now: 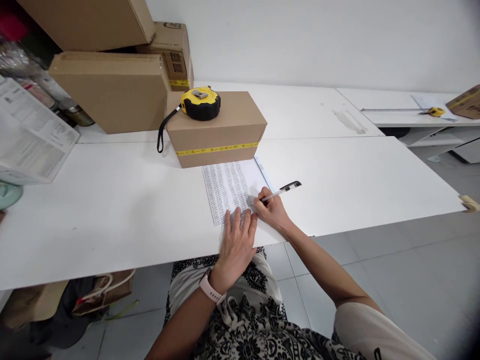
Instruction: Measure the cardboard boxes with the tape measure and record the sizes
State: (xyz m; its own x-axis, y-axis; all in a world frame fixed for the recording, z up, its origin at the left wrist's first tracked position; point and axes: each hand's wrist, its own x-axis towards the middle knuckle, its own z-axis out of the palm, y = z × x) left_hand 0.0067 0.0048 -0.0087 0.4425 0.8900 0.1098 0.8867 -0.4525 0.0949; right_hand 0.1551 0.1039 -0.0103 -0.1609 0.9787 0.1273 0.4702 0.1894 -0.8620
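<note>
A white sheet of paper covered in columns of small writing lies at the table's front edge, its far end against a cardboard box. My right hand is closed around a pen with a clear barrel and black cap, resting on the right side of the sheet. The pen's tip is hidden by my fingers. Flat across the sheet's near edge lies my left hand, fingers spread, with a pink watch band on the wrist. A blue-edged strip shows along the sheet's right side.
On the cardboard box sits a yellow and black tape measure. More cartons are stacked at the back left, near a white printed box. A second tape measure lies on a far-right surface. Bags are under the white table.
</note>
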